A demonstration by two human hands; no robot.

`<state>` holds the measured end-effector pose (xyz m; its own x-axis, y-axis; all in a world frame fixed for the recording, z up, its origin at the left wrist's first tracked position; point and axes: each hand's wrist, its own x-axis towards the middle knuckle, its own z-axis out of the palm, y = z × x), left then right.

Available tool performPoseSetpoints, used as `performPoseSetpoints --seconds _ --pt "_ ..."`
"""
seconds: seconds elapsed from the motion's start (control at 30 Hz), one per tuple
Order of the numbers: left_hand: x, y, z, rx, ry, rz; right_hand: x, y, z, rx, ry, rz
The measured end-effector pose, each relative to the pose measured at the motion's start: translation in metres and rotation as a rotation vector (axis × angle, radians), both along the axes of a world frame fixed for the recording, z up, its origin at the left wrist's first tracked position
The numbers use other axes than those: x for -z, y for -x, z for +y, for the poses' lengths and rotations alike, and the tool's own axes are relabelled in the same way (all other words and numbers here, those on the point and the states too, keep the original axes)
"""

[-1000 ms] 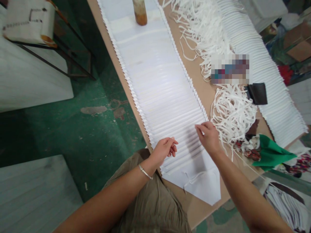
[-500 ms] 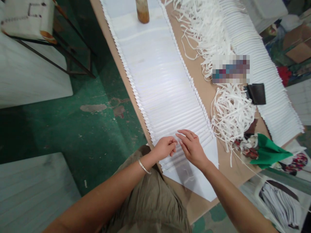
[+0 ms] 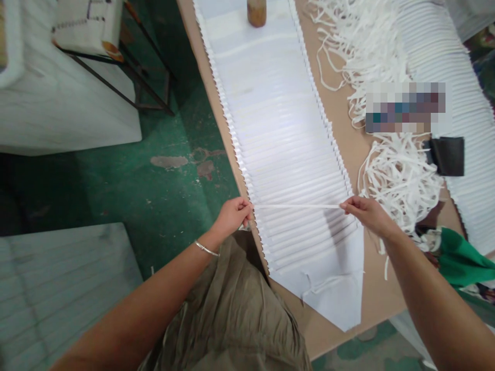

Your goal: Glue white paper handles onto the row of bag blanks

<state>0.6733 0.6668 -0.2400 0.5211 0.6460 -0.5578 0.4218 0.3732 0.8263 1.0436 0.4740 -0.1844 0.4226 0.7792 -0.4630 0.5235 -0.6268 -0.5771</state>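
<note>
A thin white strip [image 3: 297,206] is stretched taut between my two hands, running across a long row of overlapping white sheets [image 3: 286,149]. Its left end is pinched in the closed fingers of my left hand [image 3: 235,214], by the table's near left edge. My right hand [image 3: 365,212] grips the other end over the row's right edge. Below the strip, another short white strip [image 3: 328,282] lies loose on the last sheet. A heap of similar white strips [image 3: 402,178] sits right of my right hand.
On the brown table [image 3: 340,108], a bottle with brown contents [image 3: 257,13] stands on the far sheets. A black object [image 3: 450,156] and green cloth [image 3: 464,257] lie at the right, beside a second row of sheets [image 3: 429,56]. A stool [image 3: 88,28] stands on the green floor.
My hands were close together over the sheets; they have moved apart to either side, with the white strip now pulled straight between them. The view has shifted slightly left.
</note>
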Motion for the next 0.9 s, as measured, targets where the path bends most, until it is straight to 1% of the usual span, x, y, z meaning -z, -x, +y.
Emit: performPoseSetpoints --seconds 0.13,0.23,0.33,0.4,0.53,0.63,0.73,0.9 --pt "0.001 -0.017 -0.005 -0.046 -0.049 0.001 0.004 -0.015 0.02 0.158 -0.025 -0.011" --pt "0.003 -0.032 -0.006 -0.093 -0.119 0.092 0.004 -0.026 0.036 0.214 -0.08 -0.027" --pt "0.011 -0.042 -0.006 -0.128 -0.192 0.2 0.005 -0.038 0.046 0.249 -0.114 -0.093" --pt "0.019 -0.045 -0.007 -0.133 -0.229 0.238 0.006 -0.042 0.051 0.278 -0.117 -0.118" --pt "0.031 -0.048 -0.008 -0.113 -0.3 0.279 0.007 -0.043 0.062 0.291 -0.099 -0.154" --pt "0.036 -0.049 -0.009 -0.119 -0.371 0.342 0.009 -0.04 0.069 0.317 -0.093 -0.199" --pt "0.037 -0.051 -0.008 -0.12 -0.398 0.383 0.014 -0.042 0.073 0.325 -0.107 -0.236" --pt "0.034 -0.053 -0.008 -0.109 -0.391 0.413 0.023 -0.049 0.075 0.314 -0.101 -0.262"
